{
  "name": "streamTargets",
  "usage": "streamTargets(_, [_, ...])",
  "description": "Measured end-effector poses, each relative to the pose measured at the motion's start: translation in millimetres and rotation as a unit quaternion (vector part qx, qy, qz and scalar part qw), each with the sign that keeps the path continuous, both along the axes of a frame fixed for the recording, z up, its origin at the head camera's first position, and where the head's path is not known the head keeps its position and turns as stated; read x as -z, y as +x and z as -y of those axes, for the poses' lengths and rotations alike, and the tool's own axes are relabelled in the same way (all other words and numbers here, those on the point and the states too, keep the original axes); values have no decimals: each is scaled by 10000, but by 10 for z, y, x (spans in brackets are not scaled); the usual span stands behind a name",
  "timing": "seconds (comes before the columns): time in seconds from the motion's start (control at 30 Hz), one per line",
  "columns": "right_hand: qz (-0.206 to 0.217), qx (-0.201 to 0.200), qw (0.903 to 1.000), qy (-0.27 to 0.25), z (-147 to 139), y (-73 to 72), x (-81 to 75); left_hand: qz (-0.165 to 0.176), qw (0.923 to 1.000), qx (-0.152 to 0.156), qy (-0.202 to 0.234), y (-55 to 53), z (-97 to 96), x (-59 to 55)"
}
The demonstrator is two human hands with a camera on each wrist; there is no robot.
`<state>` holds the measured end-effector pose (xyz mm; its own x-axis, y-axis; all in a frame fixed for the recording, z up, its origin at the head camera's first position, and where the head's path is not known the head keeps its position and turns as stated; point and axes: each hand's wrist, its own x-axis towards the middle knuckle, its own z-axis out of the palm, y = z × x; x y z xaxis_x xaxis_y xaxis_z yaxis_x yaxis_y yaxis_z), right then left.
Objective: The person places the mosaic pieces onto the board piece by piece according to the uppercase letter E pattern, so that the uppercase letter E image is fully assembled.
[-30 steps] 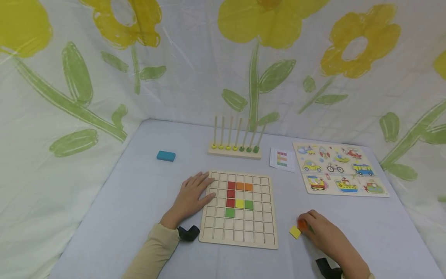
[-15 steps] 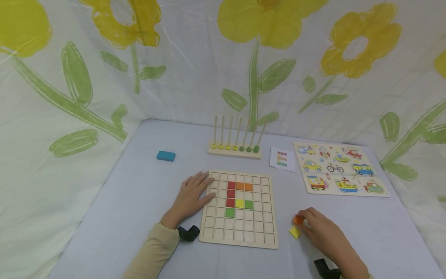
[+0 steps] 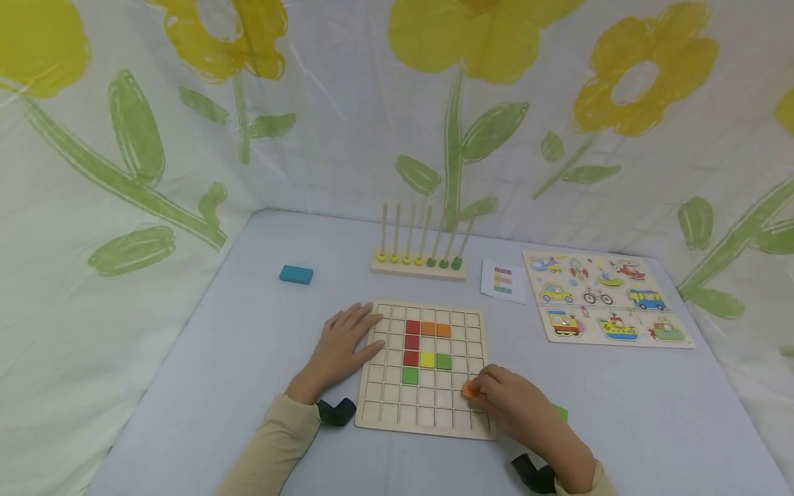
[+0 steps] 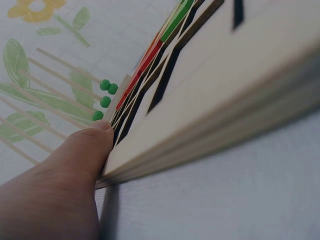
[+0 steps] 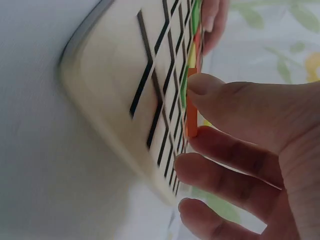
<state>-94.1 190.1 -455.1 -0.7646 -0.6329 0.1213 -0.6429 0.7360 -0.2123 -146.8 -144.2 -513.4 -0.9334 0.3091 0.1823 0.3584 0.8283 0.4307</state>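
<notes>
A wooden grid board (image 3: 381, 417) lies on the table between my hands, with red, orange, yellow and green square tiles set in some cells. My left hand (image 3: 340, 348) rests flat along the board's left edge, fingers spread; its thumb (image 4: 80, 150) lies on the rim in the left wrist view. My right hand (image 3: 511, 399) pinches an orange square tile (image 3: 469, 390) between thumb and forefinger over the board's lower right part. In the right wrist view this orange tile (image 5: 192, 107) is seen edge-on, the other fingers loosely curled below it.
A green tile (image 3: 560, 412) shows beside the right forearm. Behind the board stand a pegged bead rack (image 3: 418, 269), a pattern card (image 3: 502, 281) and a teal block (image 3: 296, 275). A vehicle picture puzzle (image 3: 604, 297) lies at the back right. A flower-printed sheet (image 3: 347, 138) hangs behind.
My right hand has picked up the orange tile from the table and carried it left over the board. The yellow tile is now hidden. The left hand has stayed in place.
</notes>
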Motion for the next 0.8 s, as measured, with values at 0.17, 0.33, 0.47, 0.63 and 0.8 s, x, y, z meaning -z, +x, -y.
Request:
streamTargets(0.17, [-119, -300, 9994, -105, 204, -25, 20, -25, 10000, 8, 0, -2, -6, -17])
streamTargets(0.33, [-316, -621, 9970, -336, 406, -47, 91, -210, 9998, 29, 37, -2, -9, 0])
streamTargets(0.47, [-339, -936, 9931, -616, 521, -58, 118, -237, 9997, 36, 51, -6, -9, 12])
streamTargets(0.63, [-269, -1028, 9930, -507, 630, -65, 122, -38, 10000, 14, -7, -8, -7, 5])
streamTargets(0.8, [-361, -1026, 9937, -279, 726, -74, 122, 32, 10000, -13, -37, -5, -7, 1])
